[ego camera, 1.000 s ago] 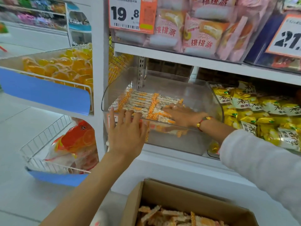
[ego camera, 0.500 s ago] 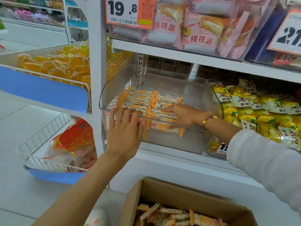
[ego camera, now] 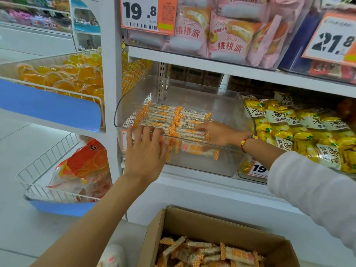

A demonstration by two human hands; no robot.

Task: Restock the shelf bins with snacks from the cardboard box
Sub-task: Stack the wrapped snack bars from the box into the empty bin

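both hands (ego camera: 144, 149) (ego camera: 217, 132) on snack packs (ego camera: 173, 120) in clear bin (ego camera: 221, 105)

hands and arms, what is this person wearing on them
The left hand and its forearm are bare, with no sleeve, ring or watch in view. The right hand has a red cord bracelet with gold beads at the wrist, and a white long sleeve pushed partway up the forearm.

Two price tags, 19.8 (ego camera: 147, 13) and 21.8 (ego camera: 331, 38), hang above. At left, wire baskets (ego camera: 57, 164) hold orange jelly cups (ego camera: 63, 76).
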